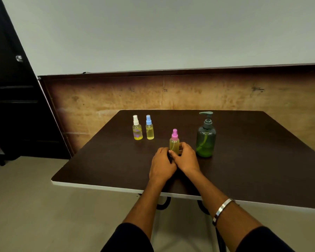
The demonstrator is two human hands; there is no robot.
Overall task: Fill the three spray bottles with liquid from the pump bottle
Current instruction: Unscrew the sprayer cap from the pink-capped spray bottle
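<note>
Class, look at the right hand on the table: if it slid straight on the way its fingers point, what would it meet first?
The right hand already holds the pink-capped spray bottle. Beyond that, probably the blue-capped spray bottle, though depth is uncertain.

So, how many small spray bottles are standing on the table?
3. The white-capped clear spray bottle and blue-capped clear spray bottle stand together at the far left; the pink-capped clear spray bottle is nearer, between both hands. None seems hidden.
</note>
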